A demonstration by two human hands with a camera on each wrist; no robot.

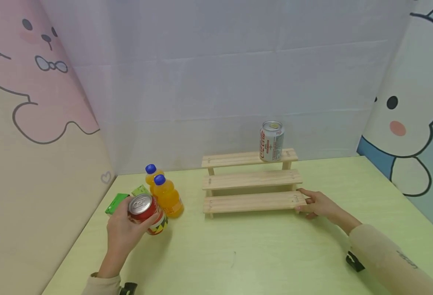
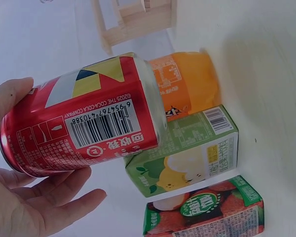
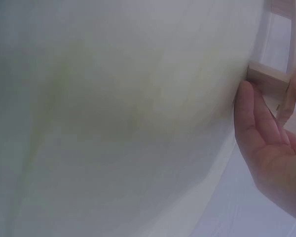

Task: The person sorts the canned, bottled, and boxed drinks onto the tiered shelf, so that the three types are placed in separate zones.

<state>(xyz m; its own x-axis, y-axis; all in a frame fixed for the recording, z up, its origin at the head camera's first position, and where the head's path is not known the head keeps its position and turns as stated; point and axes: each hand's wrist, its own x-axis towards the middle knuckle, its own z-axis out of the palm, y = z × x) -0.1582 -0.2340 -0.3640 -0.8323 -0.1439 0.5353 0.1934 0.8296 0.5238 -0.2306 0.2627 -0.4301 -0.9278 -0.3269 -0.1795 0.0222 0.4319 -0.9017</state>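
Note:
My left hand (image 1: 122,231) grips a red Coca-Cola can (image 1: 153,213) round its sides, thumb on one side and fingers on the other. In the left wrist view the can (image 2: 84,118) is held up off the table, its barcode showing. Two orange drink bottles (image 1: 169,198) with blue caps stand just beyond it. Close by are a green lemon juice carton (image 2: 187,153) and a lychee juice carton (image 2: 207,207). On the right, my right hand (image 1: 321,207) pinches the end of the lowest step of a three-step wooden rack (image 1: 253,201).
A silver-white Coca-Cola can (image 1: 272,141) stands on the rack's top step, toward the right. Behind the pale yellow-green table (image 1: 238,258) hangs a white curtain (image 1: 187,90). Cartoon-printed panels (image 1: 404,123) flank both sides.

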